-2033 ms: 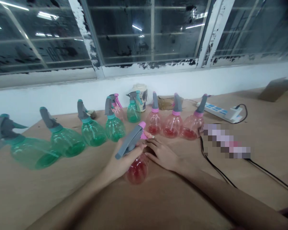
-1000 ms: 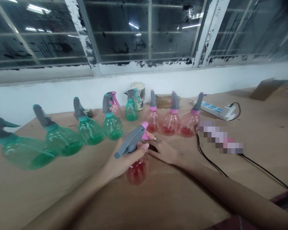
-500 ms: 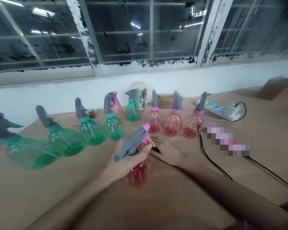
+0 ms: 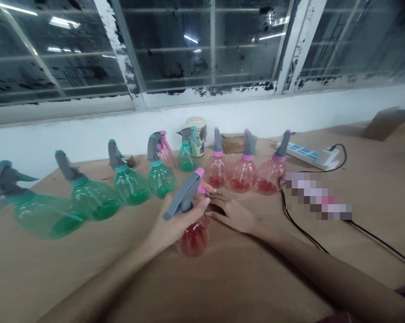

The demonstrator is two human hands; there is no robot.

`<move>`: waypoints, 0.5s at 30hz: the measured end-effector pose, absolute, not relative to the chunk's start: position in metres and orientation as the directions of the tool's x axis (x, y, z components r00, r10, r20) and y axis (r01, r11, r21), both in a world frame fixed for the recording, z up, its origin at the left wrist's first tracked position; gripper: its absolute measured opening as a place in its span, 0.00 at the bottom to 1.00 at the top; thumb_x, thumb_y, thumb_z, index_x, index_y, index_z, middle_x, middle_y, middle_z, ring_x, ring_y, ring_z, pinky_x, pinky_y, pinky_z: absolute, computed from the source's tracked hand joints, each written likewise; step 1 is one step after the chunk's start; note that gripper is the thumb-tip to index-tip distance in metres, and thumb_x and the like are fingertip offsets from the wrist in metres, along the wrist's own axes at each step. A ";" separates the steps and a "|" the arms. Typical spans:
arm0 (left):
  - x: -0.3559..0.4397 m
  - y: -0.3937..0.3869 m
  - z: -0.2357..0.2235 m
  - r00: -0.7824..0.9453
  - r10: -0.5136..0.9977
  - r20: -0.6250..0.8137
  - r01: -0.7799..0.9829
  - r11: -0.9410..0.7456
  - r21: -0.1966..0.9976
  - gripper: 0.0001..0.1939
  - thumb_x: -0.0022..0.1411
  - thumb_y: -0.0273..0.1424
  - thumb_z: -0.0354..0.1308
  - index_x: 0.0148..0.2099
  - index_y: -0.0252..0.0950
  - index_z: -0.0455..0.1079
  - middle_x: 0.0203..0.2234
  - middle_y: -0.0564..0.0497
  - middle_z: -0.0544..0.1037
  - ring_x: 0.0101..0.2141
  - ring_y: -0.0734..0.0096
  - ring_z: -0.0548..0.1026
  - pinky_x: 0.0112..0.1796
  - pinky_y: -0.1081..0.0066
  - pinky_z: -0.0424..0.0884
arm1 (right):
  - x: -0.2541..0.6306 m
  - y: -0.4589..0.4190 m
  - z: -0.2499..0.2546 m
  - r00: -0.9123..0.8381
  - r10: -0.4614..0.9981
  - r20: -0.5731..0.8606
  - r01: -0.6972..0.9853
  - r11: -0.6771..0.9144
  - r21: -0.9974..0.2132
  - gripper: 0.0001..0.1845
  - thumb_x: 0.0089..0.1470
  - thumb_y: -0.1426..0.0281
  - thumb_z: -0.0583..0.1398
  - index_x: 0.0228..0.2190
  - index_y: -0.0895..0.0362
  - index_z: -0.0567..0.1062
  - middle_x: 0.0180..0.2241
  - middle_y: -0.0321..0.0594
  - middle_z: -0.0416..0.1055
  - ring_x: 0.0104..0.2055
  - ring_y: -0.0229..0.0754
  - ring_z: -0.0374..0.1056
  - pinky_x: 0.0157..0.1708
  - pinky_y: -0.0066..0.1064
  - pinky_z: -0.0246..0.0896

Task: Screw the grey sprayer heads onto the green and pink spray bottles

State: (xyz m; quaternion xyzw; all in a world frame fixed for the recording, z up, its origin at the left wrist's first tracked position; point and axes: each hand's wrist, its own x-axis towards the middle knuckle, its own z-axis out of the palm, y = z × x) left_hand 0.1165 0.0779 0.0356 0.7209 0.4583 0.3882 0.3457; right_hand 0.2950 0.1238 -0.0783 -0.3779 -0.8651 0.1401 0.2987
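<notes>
Spray bottle (image 4: 193,242) of transparent pink ribbed plastic, containing red liquid and carrying a grey head with a pink trigger, is resting on the tan wooden table (image 4: 202,291). The left hand (image 4: 175,224) is closing around its neck below the head, the thumb lying across the near side. The right hand (image 4: 234,215) is staying partly open just to the right of the held bottle; its curved fingers are reaching the left fingertips, and their contact with the bottle is remaining unclear.

Four transparent green spray bottles (image 4: 94,199) with grey heads are forming a slanting row to the left of the held bottle, each containing green liquid. To its right, a blurred, pixelated object (image 4: 318,195) is lying near a thin black cable (image 4: 301,231).

Beyond the held bottle and to its right, three transparent pink spray bottles (image 4: 241,175) with red liquid are standing side by side. Farther beyond it, a green spray bottle with a teal trigger (image 4: 188,159) is standing in front of a printed pale cup (image 4: 201,134). Beyond and to the right of the held bottle, a brown package (image 4: 234,143), a white power strip (image 4: 303,154) and a brown cardboard piece (image 4: 385,123) are lying before the white wall (image 4: 249,114).
</notes>
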 end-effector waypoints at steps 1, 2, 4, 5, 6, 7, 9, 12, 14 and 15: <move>0.116 0.079 0.034 0.263 0.936 0.235 0.414 -0.329 0.849 0.09 0.53 0.36 0.55 0.26 0.36 0.65 0.19 0.56 0.69 0.23 0.74 0.69 0.25 0.75 0.67 | 0.295 0.124 -0.079 -0.536 0.737 0.411 0.571 0.676 -0.466 0.24 0.57 0.59 0.52 0.51 0.57 0.65 0.54 0.45 0.61 0.59 0.45 0.53 0.58 0.44 0.49; 0.116 0.080 0.032 0.255 0.938 0.235 0.429 -0.327 0.842 0.09 0.52 0.36 0.56 0.27 0.36 0.65 0.18 0.56 0.69 0.23 0.74 0.69 0.25 0.75 0.66 | 0.295 0.124 -0.079 -0.536 0.738 0.411 0.574 0.675 -0.464 0.24 0.56 0.59 0.52 0.51 0.57 0.65 0.54 0.46 0.62 0.59 0.45 0.53 0.58 0.44 0.49; 0.115 0.080 0.030 0.247 0.936 0.252 0.430 -0.339 0.837 0.07 0.51 0.36 0.56 0.28 0.37 0.67 0.19 0.56 0.70 0.23 0.74 0.70 0.26 0.74 0.67 | 0.295 0.125 -0.080 -0.537 0.739 0.407 0.580 0.674 -0.458 0.24 0.56 0.59 0.52 0.51 0.57 0.64 0.54 0.46 0.62 0.59 0.44 0.53 0.58 0.43 0.49; 0.115 0.081 0.030 0.245 0.935 0.257 0.424 -0.342 0.839 0.06 0.51 0.35 0.56 0.29 0.37 0.67 0.20 0.56 0.71 0.23 0.74 0.70 0.26 0.74 0.68 | 0.295 0.125 -0.080 -0.536 0.739 0.407 0.582 0.673 -0.456 0.24 0.56 0.59 0.52 0.51 0.58 0.64 0.54 0.46 0.62 0.59 0.44 0.52 0.58 0.43 0.48; 0.115 0.081 0.029 0.243 0.935 0.260 0.419 -0.343 0.841 0.06 0.51 0.33 0.56 0.30 0.37 0.68 0.21 0.55 0.72 0.24 0.73 0.71 0.27 0.74 0.69 | 0.295 0.125 -0.081 -0.536 0.739 0.407 0.584 0.673 -0.454 0.24 0.57 0.59 0.52 0.51 0.58 0.65 0.54 0.46 0.63 0.59 0.44 0.52 0.58 0.42 0.48; 0.115 0.081 0.029 0.242 0.934 0.261 0.417 -0.343 0.842 0.05 0.50 0.32 0.55 0.31 0.37 0.68 0.21 0.55 0.73 0.24 0.72 0.72 0.28 0.73 0.69 | 0.295 0.125 -0.081 -0.538 0.738 0.407 0.583 0.675 -0.452 0.24 0.57 0.59 0.52 0.51 0.58 0.65 0.54 0.46 0.63 0.59 0.44 0.52 0.58 0.43 0.48; 0.115 0.081 0.029 0.232 0.933 0.276 0.419 -0.352 0.837 0.05 0.49 0.29 0.54 0.32 0.38 0.68 0.23 0.55 0.74 0.26 0.71 0.73 0.30 0.73 0.70 | 0.296 0.125 -0.081 -0.539 0.736 0.410 0.584 0.677 -0.448 0.24 0.57 0.59 0.51 0.51 0.57 0.65 0.54 0.46 0.62 0.59 0.44 0.52 0.58 0.43 0.48; 0.116 0.081 0.029 0.207 0.924 0.321 0.423 -0.380 0.822 0.08 0.47 0.25 0.53 0.33 0.38 0.68 0.27 0.55 0.76 0.29 0.71 0.74 0.32 0.74 0.71 | 0.297 0.125 -0.081 -0.538 0.734 0.414 0.586 0.679 -0.442 0.24 0.57 0.59 0.51 0.51 0.57 0.65 0.54 0.45 0.62 0.59 0.45 0.53 0.58 0.44 0.49; 0.116 0.081 0.029 0.204 0.923 0.326 0.429 -0.384 0.818 0.09 0.47 0.25 0.52 0.33 0.38 0.68 0.29 0.55 0.77 0.29 0.72 0.75 0.32 0.74 0.71 | 0.297 0.125 -0.082 -0.537 0.734 0.416 0.587 0.679 -0.441 0.24 0.57 0.59 0.51 0.51 0.57 0.65 0.54 0.45 0.62 0.59 0.45 0.53 0.58 0.44 0.49; 0.116 0.081 0.028 0.206 0.924 0.323 0.430 -0.382 0.818 0.08 0.47 0.25 0.52 0.33 0.38 0.68 0.29 0.55 0.77 0.29 0.72 0.75 0.32 0.74 0.71 | 0.298 0.125 -0.082 -0.537 0.733 0.417 0.586 0.680 -0.440 0.24 0.57 0.59 0.51 0.52 0.57 0.64 0.54 0.45 0.62 0.59 0.45 0.53 0.58 0.43 0.49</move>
